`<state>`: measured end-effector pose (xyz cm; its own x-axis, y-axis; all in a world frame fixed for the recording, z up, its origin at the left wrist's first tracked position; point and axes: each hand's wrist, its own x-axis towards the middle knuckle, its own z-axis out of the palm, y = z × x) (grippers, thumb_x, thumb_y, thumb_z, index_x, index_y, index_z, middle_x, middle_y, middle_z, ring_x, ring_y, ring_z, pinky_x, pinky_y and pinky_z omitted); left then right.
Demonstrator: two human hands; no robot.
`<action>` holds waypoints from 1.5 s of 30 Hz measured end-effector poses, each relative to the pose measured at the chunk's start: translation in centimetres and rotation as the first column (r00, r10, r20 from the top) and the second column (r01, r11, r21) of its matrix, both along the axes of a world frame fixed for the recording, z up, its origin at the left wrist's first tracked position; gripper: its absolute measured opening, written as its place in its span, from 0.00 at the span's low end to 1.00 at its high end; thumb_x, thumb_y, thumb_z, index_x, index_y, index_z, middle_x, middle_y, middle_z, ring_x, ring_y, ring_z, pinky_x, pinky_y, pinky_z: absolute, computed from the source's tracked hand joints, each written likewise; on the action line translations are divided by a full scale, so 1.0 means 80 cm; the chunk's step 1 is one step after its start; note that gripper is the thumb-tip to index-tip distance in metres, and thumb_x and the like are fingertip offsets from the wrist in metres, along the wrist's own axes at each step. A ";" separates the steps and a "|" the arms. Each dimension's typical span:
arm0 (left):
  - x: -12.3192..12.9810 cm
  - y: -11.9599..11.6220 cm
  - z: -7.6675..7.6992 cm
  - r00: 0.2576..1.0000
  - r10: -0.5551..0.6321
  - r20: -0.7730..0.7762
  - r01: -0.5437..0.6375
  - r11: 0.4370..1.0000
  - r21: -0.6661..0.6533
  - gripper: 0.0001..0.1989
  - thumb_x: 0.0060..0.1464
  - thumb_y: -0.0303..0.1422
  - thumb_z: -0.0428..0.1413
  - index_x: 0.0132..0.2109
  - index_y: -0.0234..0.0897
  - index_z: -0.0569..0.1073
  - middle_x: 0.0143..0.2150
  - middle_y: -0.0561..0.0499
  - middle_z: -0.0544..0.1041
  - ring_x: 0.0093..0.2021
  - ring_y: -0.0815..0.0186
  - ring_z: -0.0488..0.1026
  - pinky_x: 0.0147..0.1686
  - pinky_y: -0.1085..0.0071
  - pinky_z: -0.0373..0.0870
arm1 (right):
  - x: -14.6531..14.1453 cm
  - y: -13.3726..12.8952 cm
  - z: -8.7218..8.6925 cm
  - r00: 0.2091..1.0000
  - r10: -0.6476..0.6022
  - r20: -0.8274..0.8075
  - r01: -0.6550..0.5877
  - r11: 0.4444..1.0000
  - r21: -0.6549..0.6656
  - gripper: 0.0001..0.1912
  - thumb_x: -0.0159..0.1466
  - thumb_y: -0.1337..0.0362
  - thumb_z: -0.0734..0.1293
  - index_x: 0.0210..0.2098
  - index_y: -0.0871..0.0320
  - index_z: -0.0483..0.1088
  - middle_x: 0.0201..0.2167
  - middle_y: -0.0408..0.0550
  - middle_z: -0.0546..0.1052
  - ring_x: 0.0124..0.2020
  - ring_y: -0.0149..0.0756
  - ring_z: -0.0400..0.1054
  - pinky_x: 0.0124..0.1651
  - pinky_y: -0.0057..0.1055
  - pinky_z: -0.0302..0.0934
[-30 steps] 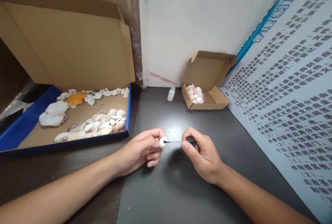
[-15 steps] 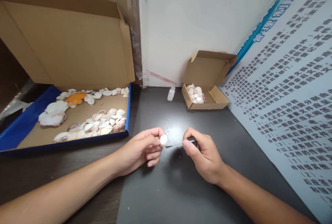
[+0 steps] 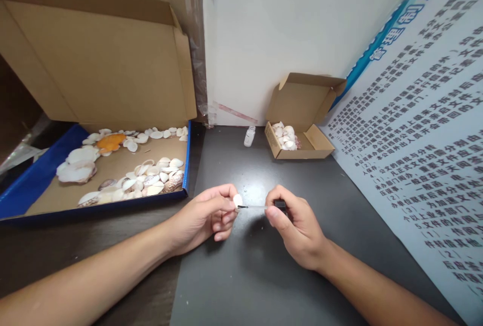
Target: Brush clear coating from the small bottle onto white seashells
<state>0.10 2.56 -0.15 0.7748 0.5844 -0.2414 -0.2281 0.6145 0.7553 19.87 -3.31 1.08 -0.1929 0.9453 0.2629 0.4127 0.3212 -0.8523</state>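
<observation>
Between the thumb and fingertips of my left hand (image 3: 211, 214) is a small white seashell (image 3: 237, 200). My right hand (image 3: 296, 225) is closed round the black cap of a small applicator brush (image 3: 256, 208), whose thin clear stem points left. The dark bristle tip is at the lower edge of the shell and seems to touch it. Further back on the dark mat (image 3: 222, 286) stands a small clear bottle (image 3: 249, 136) with a pale label, its cap off.
At the left, a blue-edged cardboard box (image 3: 41, 204) lies with its lid up, holding many shells and one orange shell (image 3: 110, 142). A smaller open cardboard box (image 3: 305, 155) with white shells stands at the back right. A printed sheet (image 3: 422, 130) slants along the right.
The brush tip has come up and left, from just below the shell onto its lower edge. The shell has turned slightly in my left fingers. Both hands have otherwise barely moved.
</observation>
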 end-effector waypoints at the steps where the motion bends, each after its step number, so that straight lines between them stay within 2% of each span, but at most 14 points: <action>1: 0.000 0.000 0.000 1.000 -0.001 -0.001 0.001 1.000 0.000 0.04 0.55 0.27 0.54 0.32 0.36 0.65 0.20 0.58 0.60 0.19 0.75 0.50 0.19 0.80 0.55 | 0.000 0.000 0.000 1.000 -0.003 0.016 0.003 1.000 0.000 0.10 0.67 0.61 0.60 0.29 0.55 0.59 0.19 0.35 0.58 0.19 0.27 0.52 0.23 0.25 0.48; 4: 0.000 0.000 0.001 1.000 -0.006 -0.001 0.006 1.000 0.003 0.04 0.55 0.28 0.54 0.32 0.36 0.65 0.20 0.58 0.60 0.19 0.75 0.50 0.19 0.79 0.54 | -0.001 0.001 0.000 0.997 -0.042 0.061 0.042 0.999 -0.004 0.12 0.67 0.61 0.60 0.28 0.55 0.58 0.19 0.35 0.57 0.19 0.27 0.52 0.23 0.25 0.49; 7: 0.000 0.000 0.001 1.000 -0.003 -0.004 0.003 1.000 0.003 0.04 0.55 0.28 0.54 0.32 0.36 0.66 0.20 0.58 0.60 0.19 0.75 0.50 0.19 0.79 0.54 | 0.000 0.001 0.000 0.997 -0.064 0.035 0.064 0.998 -0.001 0.12 0.68 0.61 0.59 0.27 0.55 0.57 0.19 0.36 0.58 0.19 0.27 0.52 0.23 0.25 0.49; 12: 0.000 0.000 0.001 1.000 -0.004 -0.001 0.004 1.000 -0.011 0.04 0.54 0.28 0.54 0.32 0.37 0.66 0.20 0.58 0.60 0.19 0.75 0.50 0.19 0.79 0.54 | 0.000 0.000 0.000 0.999 -0.003 0.043 0.003 1.000 0.005 0.10 0.67 0.60 0.60 0.29 0.55 0.58 0.19 0.36 0.59 0.19 0.27 0.52 0.23 0.25 0.49; 17: 0.000 0.001 0.002 1.000 -0.001 0.009 0.001 1.000 -0.013 0.03 0.55 0.27 0.53 0.32 0.36 0.67 0.20 0.58 0.60 0.19 0.75 0.50 0.19 0.79 0.55 | 0.000 0.001 0.002 0.994 -0.079 0.078 0.077 0.997 0.031 0.12 0.68 0.61 0.59 0.28 0.55 0.57 0.19 0.36 0.58 0.19 0.27 0.52 0.23 0.25 0.49; 22: 0.001 0.001 0.000 1.000 0.005 0.007 -0.005 1.000 -0.021 0.03 0.54 0.26 0.53 0.32 0.36 0.66 0.20 0.58 0.60 0.19 0.75 0.50 0.18 0.80 0.55 | -0.001 -0.001 0.002 0.999 0.013 0.050 -0.015 0.999 0.031 0.10 0.67 0.61 0.60 0.30 0.55 0.58 0.19 0.36 0.58 0.19 0.27 0.52 0.23 0.25 0.49; 28: 0.001 0.000 0.003 1.000 0.008 0.009 -0.008 1.000 -0.020 0.02 0.54 0.26 0.53 0.33 0.35 0.67 0.20 0.58 0.60 0.19 0.76 0.51 0.18 0.80 0.56 | -0.001 0.000 0.003 0.994 -0.071 0.084 0.066 0.996 0.058 0.11 0.68 0.63 0.59 0.28 0.55 0.57 0.19 0.36 0.58 0.20 0.27 0.53 0.24 0.26 0.49; 34: 0.001 0.000 0.002 1.000 0.008 0.026 -0.008 1.000 -0.015 0.03 0.55 0.26 0.53 0.33 0.35 0.66 0.21 0.58 0.60 0.19 0.76 0.51 0.18 0.80 0.56 | 0.000 -0.002 0.003 0.999 0.007 0.047 -0.009 0.999 0.053 0.09 0.67 0.63 0.60 0.30 0.55 0.59 0.20 0.36 0.59 0.20 0.27 0.53 0.24 0.25 0.49; 40: 0.000 0.001 0.000 1.000 -0.004 0.029 0.004 1.000 -0.007 0.03 0.56 0.27 0.53 0.34 0.35 0.66 0.21 0.59 0.61 0.19 0.76 0.50 0.19 0.80 0.55 | 0.000 0.001 0.002 0.988 -0.126 0.092 0.117 0.989 0.095 0.11 0.68 0.63 0.59 0.28 0.55 0.57 0.19 0.36 0.59 0.20 0.27 0.53 0.25 0.25 0.50; 42: 0.000 0.001 0.000 1.000 -0.002 0.027 0.002 1.000 -0.013 0.04 0.56 0.27 0.54 0.34 0.36 0.66 0.21 0.58 0.61 0.18 0.77 0.51 0.18 0.80 0.55 | 0.001 0.001 0.002 0.991 -0.110 0.074 0.102 0.989 0.105 0.11 0.68 0.63 0.59 0.28 0.55 0.58 0.20 0.36 0.59 0.20 0.27 0.53 0.25 0.25 0.50; 45: 0.000 0.001 -0.001 1.000 -0.001 0.026 0.002 1.000 -0.024 0.04 0.56 0.26 0.54 0.33 0.36 0.66 0.21 0.58 0.63 0.18 0.77 0.51 0.18 0.80 0.54 | 0.001 0.000 0.000 0.997 -0.014 0.081 0.006 0.995 0.095 0.10 0.68 0.62 0.60 0.29 0.55 0.59 0.20 0.36 0.59 0.20 0.27 0.53 0.25 0.25 0.50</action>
